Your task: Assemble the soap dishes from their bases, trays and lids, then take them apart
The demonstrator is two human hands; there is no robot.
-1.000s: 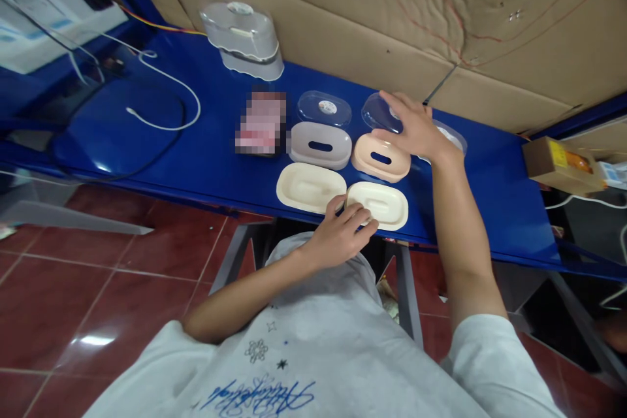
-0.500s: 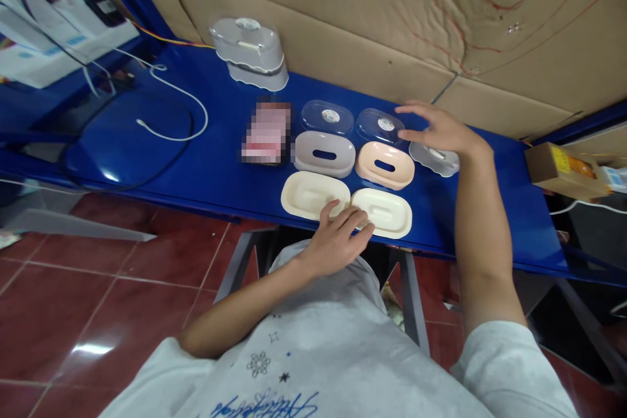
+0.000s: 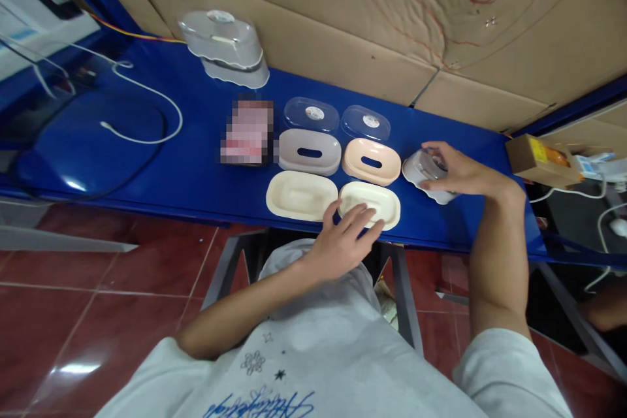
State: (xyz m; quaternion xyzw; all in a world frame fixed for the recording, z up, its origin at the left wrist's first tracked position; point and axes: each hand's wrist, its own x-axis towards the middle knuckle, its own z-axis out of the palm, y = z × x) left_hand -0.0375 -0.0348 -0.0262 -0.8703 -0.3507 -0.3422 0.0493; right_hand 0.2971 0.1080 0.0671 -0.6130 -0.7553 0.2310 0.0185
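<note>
On the blue table point(image 3: 196, 170) lie soap-box parts in rows: two clear lids point(image 3: 311, 114) point(image 3: 365, 123) at the back, a grey slotted tray point(image 3: 309, 151) and a peach slotted tray point(image 3: 371, 161) in the middle, two cream bases point(image 3: 300, 196) point(image 3: 372, 198) in front. My left hand point(image 3: 345, 240) rests with fingers spread on the right cream base's near edge. My right hand point(image 3: 458, 172) is closed around a grey soap box with a clear lid point(image 3: 422, 172), tilted, right of the peach tray.
A stack of clear-lidded grey soap boxes point(image 3: 223, 46) stands at the back left against the cardboard wall. A blurred pink packet point(image 3: 247, 131) lies left of the trays. A white cable point(image 3: 142, 111) loops at the left. A cardboard box point(image 3: 536, 160) sits at the far right.
My right hand left the right clear lid on the table, moved right and closed on the grey soap box, tipping it. My left hand stayed on the cream base.
</note>
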